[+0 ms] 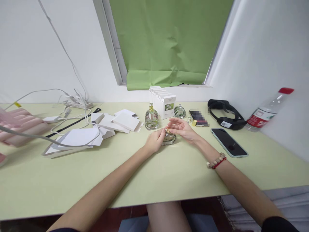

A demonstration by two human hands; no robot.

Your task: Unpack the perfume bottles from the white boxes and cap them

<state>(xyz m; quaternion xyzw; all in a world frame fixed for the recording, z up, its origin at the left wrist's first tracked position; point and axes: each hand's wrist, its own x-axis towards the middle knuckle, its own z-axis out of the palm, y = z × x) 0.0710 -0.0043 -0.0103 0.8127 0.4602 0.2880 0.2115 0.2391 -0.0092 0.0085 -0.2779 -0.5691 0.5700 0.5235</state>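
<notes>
A small glass bottle [169, 139] with a gold neck stands on the pale green table between my hands. My left hand [154, 141] has its fingers closed against the bottle's left side and neck. From the right, my right hand [182, 129] pinches at the gold neck with thumb and a finger, the other fingers raised. Just behind are more glass bottles [152, 120] lined up, a row of white boxes [166, 104] with a green picture on the front one, and another clear glass bottle [180, 111]. Small gold caps [193, 122] lie right of my right hand.
Opened white cartons [125, 121] and cables [70, 124] cover the table's left part, beside a pink padded item [23, 124]. On the right are a phone [229, 142], a black headset [225, 116], a dark pixelated item [199, 118] and a tilted water bottle [264, 112].
</notes>
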